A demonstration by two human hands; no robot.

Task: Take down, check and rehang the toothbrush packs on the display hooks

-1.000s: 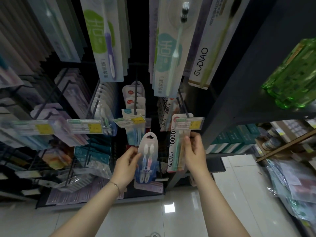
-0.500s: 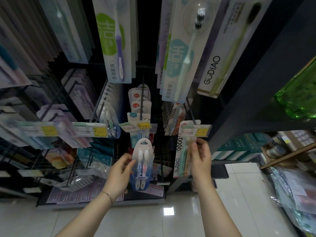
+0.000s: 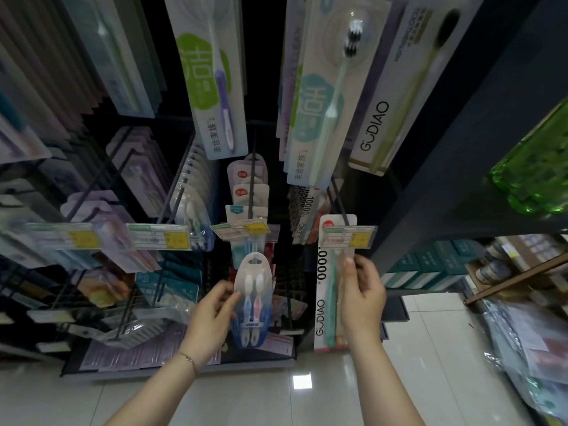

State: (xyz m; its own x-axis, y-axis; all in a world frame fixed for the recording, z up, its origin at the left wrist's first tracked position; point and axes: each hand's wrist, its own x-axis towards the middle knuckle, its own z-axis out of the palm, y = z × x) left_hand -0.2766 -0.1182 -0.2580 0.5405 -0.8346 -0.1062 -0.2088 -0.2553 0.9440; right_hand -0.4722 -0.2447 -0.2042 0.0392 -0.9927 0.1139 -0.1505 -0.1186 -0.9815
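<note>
Fingers of the left hand (image 3: 212,321) pinch the left edge of a small twin-brush pack (image 3: 253,302), which is upright with blue and pink brushes inside. Its hang hole sits just below the middle price tag (image 3: 242,230) and off the middle hook (image 3: 252,182). Right hand (image 3: 364,298) grips the right edge of a tall GUDIAO pack (image 3: 324,296), whose top meets the right hook (image 3: 339,201) behind the right price tag (image 3: 350,238); whether it hangs there I cannot tell.
</note>
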